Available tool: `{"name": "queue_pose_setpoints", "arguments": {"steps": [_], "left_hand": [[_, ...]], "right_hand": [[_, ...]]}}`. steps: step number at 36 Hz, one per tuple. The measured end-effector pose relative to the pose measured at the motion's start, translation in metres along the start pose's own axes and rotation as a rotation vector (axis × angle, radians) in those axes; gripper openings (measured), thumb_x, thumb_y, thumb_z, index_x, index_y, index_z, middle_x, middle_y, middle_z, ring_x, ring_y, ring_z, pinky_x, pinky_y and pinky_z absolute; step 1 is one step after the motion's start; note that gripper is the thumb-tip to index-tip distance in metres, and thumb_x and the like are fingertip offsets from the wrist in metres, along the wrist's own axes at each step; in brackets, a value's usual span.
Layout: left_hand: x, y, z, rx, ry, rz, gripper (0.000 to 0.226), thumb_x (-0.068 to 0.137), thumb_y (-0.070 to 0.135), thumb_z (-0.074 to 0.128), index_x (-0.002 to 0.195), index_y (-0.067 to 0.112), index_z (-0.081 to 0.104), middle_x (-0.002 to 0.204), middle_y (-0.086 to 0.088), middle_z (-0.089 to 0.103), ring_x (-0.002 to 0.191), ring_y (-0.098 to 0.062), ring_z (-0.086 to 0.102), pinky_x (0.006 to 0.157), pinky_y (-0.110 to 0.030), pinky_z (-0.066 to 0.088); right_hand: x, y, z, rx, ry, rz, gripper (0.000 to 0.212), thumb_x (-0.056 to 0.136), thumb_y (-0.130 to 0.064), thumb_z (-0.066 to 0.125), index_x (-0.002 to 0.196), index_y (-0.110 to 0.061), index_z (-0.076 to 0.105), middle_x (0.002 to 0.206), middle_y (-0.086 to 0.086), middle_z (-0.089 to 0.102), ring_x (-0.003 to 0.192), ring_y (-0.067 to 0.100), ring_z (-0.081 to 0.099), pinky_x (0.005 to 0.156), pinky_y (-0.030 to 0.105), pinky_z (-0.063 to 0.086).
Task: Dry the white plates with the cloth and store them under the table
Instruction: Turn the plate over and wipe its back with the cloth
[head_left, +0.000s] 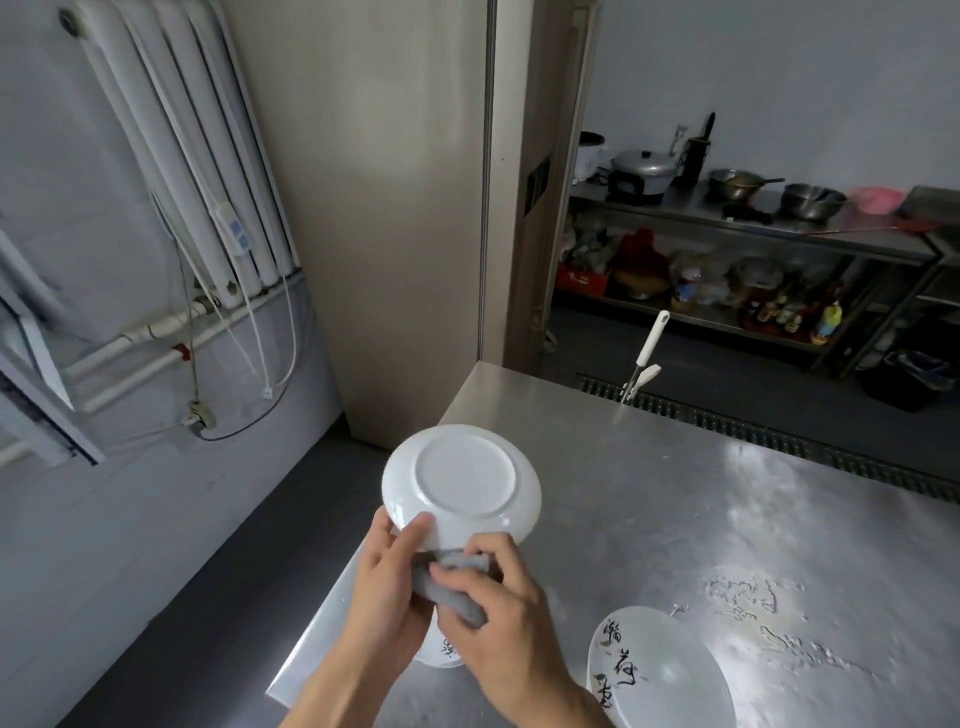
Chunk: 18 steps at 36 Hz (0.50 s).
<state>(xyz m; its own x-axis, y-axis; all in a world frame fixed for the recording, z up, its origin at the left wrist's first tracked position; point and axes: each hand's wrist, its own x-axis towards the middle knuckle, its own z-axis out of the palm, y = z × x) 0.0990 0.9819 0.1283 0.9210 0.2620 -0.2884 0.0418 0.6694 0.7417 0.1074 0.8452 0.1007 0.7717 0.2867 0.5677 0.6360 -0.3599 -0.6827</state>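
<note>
Glazed white plate (462, 483), underside up, hangs over the near-left corner of the counter (675, 493). The left hand (387, 587) pinches its rim and the right hand (498, 597) grips the cloth (452, 582) against it. It is likely slippery and breakable, so best held by the rim.

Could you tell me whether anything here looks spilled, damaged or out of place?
Yes: water lies in puddles and beads on the table, just beyond the lettered plate, so dried plates set there could get wet again. The held plate shows no chips or cracks that I can see.
</note>
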Motion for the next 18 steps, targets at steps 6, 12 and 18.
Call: {"name": "queue_pose_setpoints", "arguments": {"steps": [6,12,18], "left_hand": [[0.001,0.000,0.005,0.048,0.062,0.014,0.028,0.104,0.004,0.054,0.131,-0.003,0.056,0.112,-0.032,0.073,0.090,-0.039,0.076,0.070,-0.043,0.065],[-0.004,-0.006,0.011,0.114,0.048,-0.026,0.030,0.103,-0.004,0.047,0.129,-0.008,0.061,0.116,-0.031,0.073,0.110,-0.050,0.071,0.101,-0.064,0.055],[0.000,-0.015,0.019,0.130,-0.025,-0.157,0.019,0.103,0.014,0.064,0.110,-0.002,0.057,0.109,-0.021,0.077,0.098,-0.039,0.077,0.074,-0.040,0.064]], "right_hand": [[0.008,0.012,-0.012,-0.260,-0.004,-0.101,0.061,0.061,-0.010,0.088,0.117,-0.028,0.072,0.125,0.006,0.056,0.089,0.023,0.067,0.075,0.031,0.059],[0.022,0.039,-0.038,-0.499,-0.098,-0.204,0.080,0.050,0.011,0.080,0.124,-0.018,0.071,0.122,0.003,0.067,0.091,0.024,0.068,0.075,0.034,0.058],[0.013,0.060,-0.048,-0.348,-0.029,-0.070,0.051,0.062,0.005,0.078,0.111,-0.010,0.074,0.104,-0.001,0.073,0.085,0.023,0.068,0.073,0.031,0.056]]}}
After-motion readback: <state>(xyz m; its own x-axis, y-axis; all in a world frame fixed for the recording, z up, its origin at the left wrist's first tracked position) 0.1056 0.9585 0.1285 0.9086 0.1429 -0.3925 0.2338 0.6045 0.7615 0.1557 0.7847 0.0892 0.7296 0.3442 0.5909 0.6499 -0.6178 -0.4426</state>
